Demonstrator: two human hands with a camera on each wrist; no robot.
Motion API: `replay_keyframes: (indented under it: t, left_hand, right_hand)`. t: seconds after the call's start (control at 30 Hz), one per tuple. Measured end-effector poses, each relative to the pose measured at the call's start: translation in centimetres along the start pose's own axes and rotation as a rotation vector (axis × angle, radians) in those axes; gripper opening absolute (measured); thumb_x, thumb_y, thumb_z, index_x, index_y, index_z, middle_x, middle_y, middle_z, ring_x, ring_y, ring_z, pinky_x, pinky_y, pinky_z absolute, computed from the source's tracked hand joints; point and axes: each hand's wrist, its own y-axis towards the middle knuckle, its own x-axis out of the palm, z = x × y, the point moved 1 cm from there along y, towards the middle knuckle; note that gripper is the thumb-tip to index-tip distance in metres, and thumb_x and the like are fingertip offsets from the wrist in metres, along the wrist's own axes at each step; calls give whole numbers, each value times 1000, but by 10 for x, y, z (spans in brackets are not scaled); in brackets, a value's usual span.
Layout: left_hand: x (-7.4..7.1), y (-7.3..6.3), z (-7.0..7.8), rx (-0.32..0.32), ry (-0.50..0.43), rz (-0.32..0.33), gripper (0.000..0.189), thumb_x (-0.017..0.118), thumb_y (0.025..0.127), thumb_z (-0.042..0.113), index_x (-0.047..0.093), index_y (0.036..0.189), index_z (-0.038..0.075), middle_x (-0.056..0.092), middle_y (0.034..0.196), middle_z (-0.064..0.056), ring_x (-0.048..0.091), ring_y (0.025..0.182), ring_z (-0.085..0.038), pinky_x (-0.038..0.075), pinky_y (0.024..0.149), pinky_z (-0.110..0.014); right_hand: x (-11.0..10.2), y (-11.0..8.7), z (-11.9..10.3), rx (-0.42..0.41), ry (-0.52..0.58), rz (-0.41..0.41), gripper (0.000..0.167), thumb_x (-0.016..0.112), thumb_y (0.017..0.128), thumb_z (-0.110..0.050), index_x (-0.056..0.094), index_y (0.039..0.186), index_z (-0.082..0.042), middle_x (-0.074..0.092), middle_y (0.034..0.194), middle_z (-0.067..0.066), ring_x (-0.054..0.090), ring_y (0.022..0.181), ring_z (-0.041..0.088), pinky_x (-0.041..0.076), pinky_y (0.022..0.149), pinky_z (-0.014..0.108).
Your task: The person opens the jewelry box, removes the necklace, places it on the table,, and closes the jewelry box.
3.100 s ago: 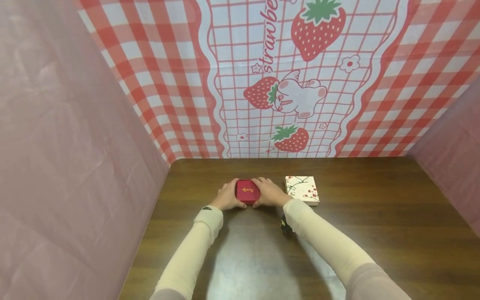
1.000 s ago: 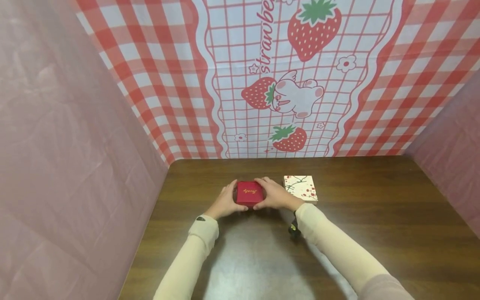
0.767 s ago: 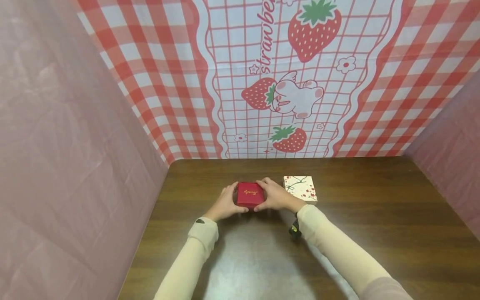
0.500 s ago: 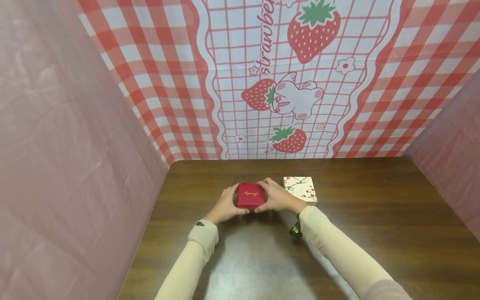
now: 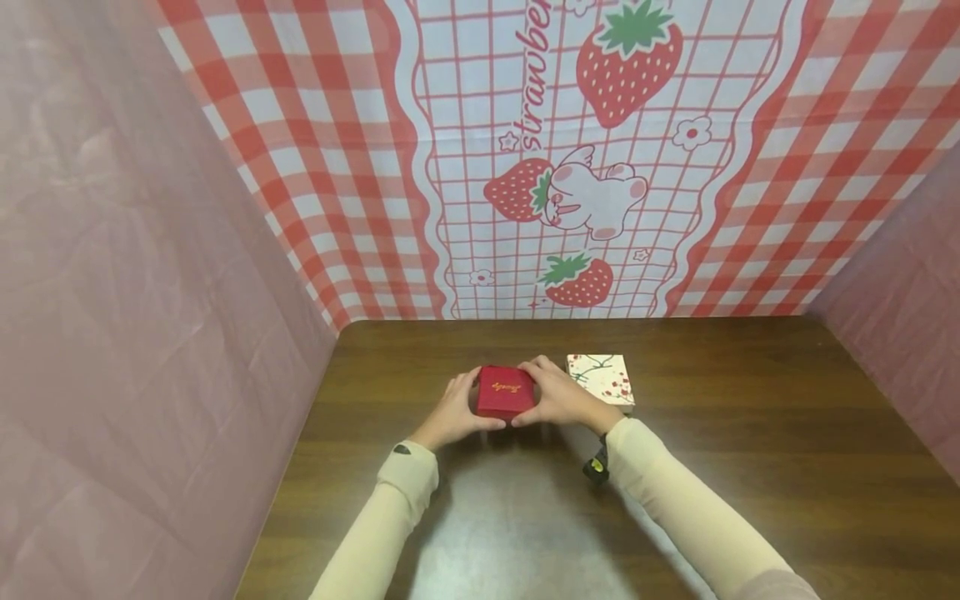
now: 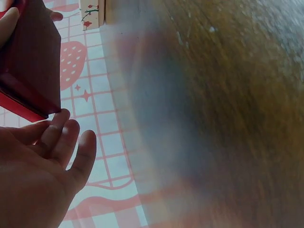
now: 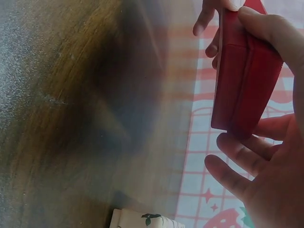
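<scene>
Between my two hands I hold a small red jewelry box [image 5: 506, 391] with gold lettering on its lid. My left hand [image 5: 452, 412] grips its left side, and my right hand [image 5: 561, 395] grips the right side, thumbs along the near face. Both wrist views show the red box [image 6: 40, 59] raised above the table, its lid closed along a visible seam [image 7: 243, 80]. Several lower fingers of the left hand [image 6: 38, 164] and right hand [image 7: 275, 166] spread near its edge. What the box contains is hidden.
A cream square box [image 5: 600, 379] with red blossoms and dark branches lies on the brown wooden table [image 5: 750, 433], just beyond my right wrist. A strawberry-print checked cloth [image 5: 465, 167] hangs behind the table. Pink cloth walls [image 5: 150, 292] flank both sides.
The jewelry box has come up off the table, toward me and slightly right, held in both hands. Over the last half second it shifts only a little rightward. The cream box stays put.
</scene>
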Motion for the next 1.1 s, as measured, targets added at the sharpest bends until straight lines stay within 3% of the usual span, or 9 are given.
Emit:
replay_keyframes:
  t: [0.73,1.1]
  left_hand:
    - [3,0,-1,-28,-20,-15,104,85,70,41,31,150,2,46,142,-18,41,131,-31,39,109,-55]
    - [5,0,0,-36,-44,-2,103,86,69,40,33,148,2,47,143,-17,42,132,-30,39,109,-53]
  right_hand:
    - [2,-4,2,-28,54,26,93,87,61,-49,51,133,-2,53,114,10,57,99,21,53,92,43]
    - [-1,-4,0,-50,7,24,94,88,60,-47,50,134,-1,53,116,11,54,104,22,51,94,44]
